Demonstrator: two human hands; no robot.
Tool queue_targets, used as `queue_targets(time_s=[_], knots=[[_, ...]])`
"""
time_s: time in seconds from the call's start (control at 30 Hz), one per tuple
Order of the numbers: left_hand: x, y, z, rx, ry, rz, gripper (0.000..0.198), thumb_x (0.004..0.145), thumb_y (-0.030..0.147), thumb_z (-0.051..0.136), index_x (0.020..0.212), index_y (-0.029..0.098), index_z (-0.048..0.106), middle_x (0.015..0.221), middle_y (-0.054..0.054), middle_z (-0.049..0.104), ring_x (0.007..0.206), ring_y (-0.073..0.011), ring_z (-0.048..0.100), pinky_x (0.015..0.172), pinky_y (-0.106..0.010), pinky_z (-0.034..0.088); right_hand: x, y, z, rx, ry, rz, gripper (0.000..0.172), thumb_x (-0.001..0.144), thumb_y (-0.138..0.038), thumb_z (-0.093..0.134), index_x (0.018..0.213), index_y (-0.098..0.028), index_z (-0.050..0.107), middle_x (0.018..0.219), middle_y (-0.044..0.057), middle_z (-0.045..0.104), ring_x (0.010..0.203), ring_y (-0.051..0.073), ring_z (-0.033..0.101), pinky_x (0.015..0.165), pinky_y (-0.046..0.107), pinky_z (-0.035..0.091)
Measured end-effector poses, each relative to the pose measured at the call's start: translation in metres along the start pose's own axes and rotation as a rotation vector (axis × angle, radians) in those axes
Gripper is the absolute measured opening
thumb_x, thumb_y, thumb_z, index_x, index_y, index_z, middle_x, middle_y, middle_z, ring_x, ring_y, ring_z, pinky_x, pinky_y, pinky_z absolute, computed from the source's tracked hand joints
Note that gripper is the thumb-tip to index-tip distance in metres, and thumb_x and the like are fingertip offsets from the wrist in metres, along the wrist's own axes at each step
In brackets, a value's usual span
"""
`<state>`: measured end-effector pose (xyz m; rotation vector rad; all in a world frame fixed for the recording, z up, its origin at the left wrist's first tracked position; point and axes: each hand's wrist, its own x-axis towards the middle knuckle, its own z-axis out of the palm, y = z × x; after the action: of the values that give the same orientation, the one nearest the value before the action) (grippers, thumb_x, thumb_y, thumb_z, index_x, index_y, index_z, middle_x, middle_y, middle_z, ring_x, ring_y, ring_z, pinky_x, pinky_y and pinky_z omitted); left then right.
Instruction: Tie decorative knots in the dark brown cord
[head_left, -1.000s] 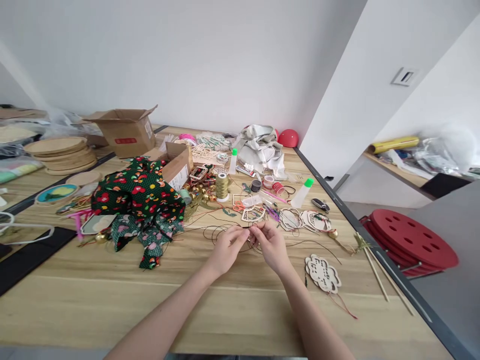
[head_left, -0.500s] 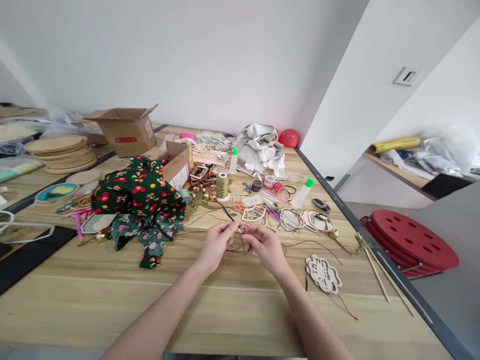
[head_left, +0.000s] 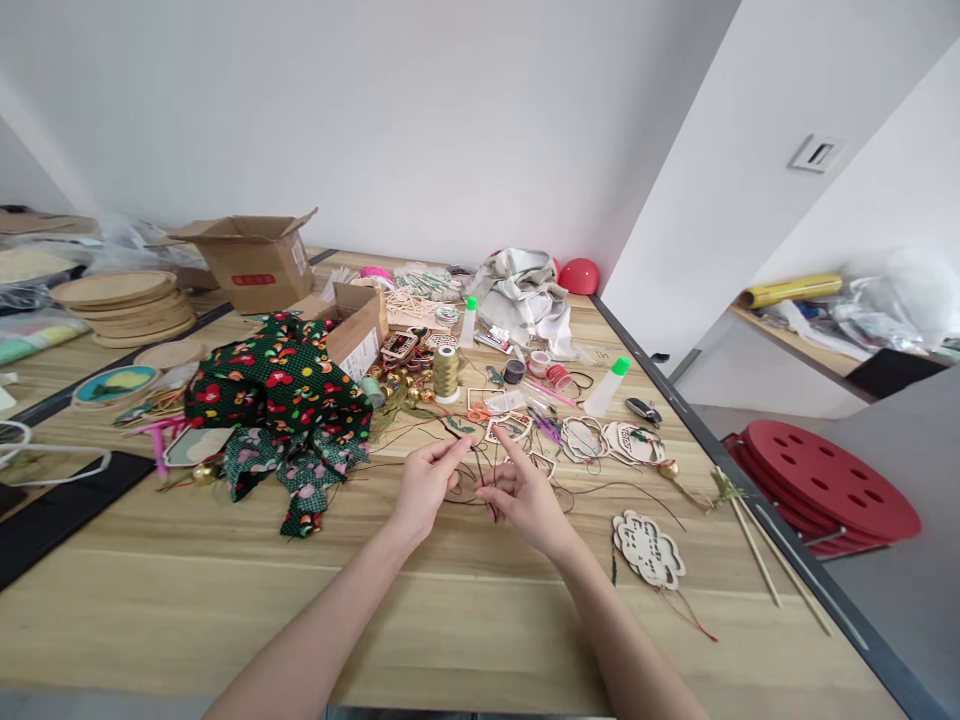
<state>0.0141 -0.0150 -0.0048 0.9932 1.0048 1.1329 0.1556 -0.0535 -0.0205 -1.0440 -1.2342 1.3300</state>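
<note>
Over the middle of the table, my left hand (head_left: 424,490) pinches a thin dark cord (head_left: 481,465) between thumb and forefinger. Close by on the right, my right hand (head_left: 525,505) holds more of that cord between its thumb and curled fingers, with the forefinger stretched forward. Loops of the cord hang between both hands, and loose ends trail over the wood to either side. Just beyond the fingertips lie cut-out wooden ornaments (head_left: 510,428) and orange-handled scissors (head_left: 478,412). A spool of olive-gold thread (head_left: 445,372) stands behind my left hand.
Patterned dark green fabric (head_left: 274,395) is heaped at the left, near cardboard boxes (head_left: 251,270). Green-capped glue bottles (head_left: 606,388) stand farther back. A scalloped wooden tag (head_left: 649,550) and thin sticks (head_left: 772,560) lie at the right. Red stools (head_left: 825,475) are stacked beyond the table edge.
My right forefinger has straightened away from the pinch, and the hand has shifted slightly right. The cord loops between the hands have spread. My left hand keeps its pinch.
</note>
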Motion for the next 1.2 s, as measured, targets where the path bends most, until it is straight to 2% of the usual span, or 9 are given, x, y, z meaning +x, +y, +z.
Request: queue_targets(time_s=[0.17,0.33,0.43,0.57,0.63,0.77,0.9,1.07,1.2], knots=[[0.001,0.008,-0.004,0.005,0.041,-0.030,0.044,0.061,0.048,0.074,0.086,0.012,0.071,0.047,0.007,0.034,0.040,-0.0028,0.019,0.038,-0.020,0.012,0.003,-0.001,-0.011,-0.137,0.136,0.016,0.047,0.068,-0.029,0.069,0.110,-0.022,0.051,0.100,0.006,0.062,0.063,0.018,0.064,0.035,0.021,0.045],[-0.001,0.008,-0.004,0.100,-0.017,-0.018,0.039,0.060,0.049,0.074,0.073,0.013,0.071,0.046,0.008,0.027,0.041,-0.0044,0.020,0.039,-0.021,0.014,0.007,-0.002,-0.023,-0.413,0.369,-0.201,0.017,0.077,-0.028,0.059,0.091,-0.019,0.061,0.100,0.009,0.062,0.077,0.020,0.061,0.045,0.022,0.045],[-0.003,0.006,-0.002,0.186,-0.054,0.013,0.040,0.062,0.053,0.070,0.069,0.014,0.070,0.046,0.006,0.029,0.042,-0.0054,0.020,0.040,-0.021,0.015,0.006,-0.002,-0.023,-0.544,0.337,-0.305,0.020,0.078,-0.022,0.055,0.095,-0.021,0.066,0.103,0.009,0.061,0.079,0.020,0.059,0.047,0.025,0.044],[-0.003,0.003,-0.001,0.286,-0.103,0.058,0.037,0.066,0.051,0.067,0.065,0.015,0.069,0.050,0.004,0.039,0.044,-0.0064,0.023,0.041,-0.022,0.016,0.005,-0.001,-0.020,-0.736,0.335,-0.427,0.034,0.076,-0.015,0.055,0.106,-0.025,0.067,0.113,0.010,0.057,0.106,0.027,0.052,0.077,0.038,0.048],[-0.002,0.001,-0.002,0.334,-0.104,0.078,0.035,0.067,0.050,0.066,0.063,0.015,0.068,0.051,0.003,0.042,0.045,-0.0070,0.026,0.042,-0.022,0.018,0.005,0.000,-0.020,-0.758,0.336,-0.425,0.037,0.075,-0.015,0.056,0.108,-0.026,0.067,0.117,0.010,0.056,0.104,0.027,0.054,0.078,0.039,0.048],[0.000,-0.002,-0.002,0.411,-0.096,0.148,0.034,0.073,0.048,0.061,0.069,0.016,0.071,0.056,0.001,0.053,0.051,-0.0112,0.040,0.048,-0.023,0.029,0.005,0.002,-0.017,-0.570,0.229,-0.269,0.026,0.075,-0.022,0.059,0.098,-0.025,0.071,0.110,0.008,0.062,0.056,0.015,0.058,0.049,0.030,0.048],[0.004,-0.007,-0.004,0.461,-0.096,0.256,0.033,0.074,0.047,0.060,0.076,0.017,0.074,0.074,-0.005,0.063,0.073,-0.0191,0.055,0.065,-0.027,0.042,0.004,0.002,-0.008,-0.195,0.143,0.067,0.022,0.074,-0.036,0.061,0.082,-0.018,0.070,0.066,0.005,0.067,0.036,0.013,0.052,0.034,0.026,0.042],[0.008,-0.015,-0.008,0.511,-0.086,0.342,0.029,0.075,0.045,0.060,0.078,0.020,0.075,0.088,-0.008,0.062,0.088,-0.0212,0.058,0.078,-0.032,0.045,0.004,-0.003,-0.003,0.258,0.048,0.199,0.032,0.067,-0.039,0.068,0.089,-0.015,0.066,0.077,0.006,0.069,0.064,0.021,0.068,0.058,0.033,0.057],[0.009,-0.016,-0.008,0.510,-0.060,0.352,0.026,0.072,0.043,0.065,0.076,0.019,0.074,0.089,-0.008,0.063,0.086,-0.0209,0.059,0.076,-0.032,0.046,0.007,0.002,-0.005,0.179,0.119,0.128,0.028,0.069,-0.038,0.067,0.086,-0.016,0.064,0.076,0.007,0.069,0.070,0.023,0.069,0.072,0.040,0.056]])
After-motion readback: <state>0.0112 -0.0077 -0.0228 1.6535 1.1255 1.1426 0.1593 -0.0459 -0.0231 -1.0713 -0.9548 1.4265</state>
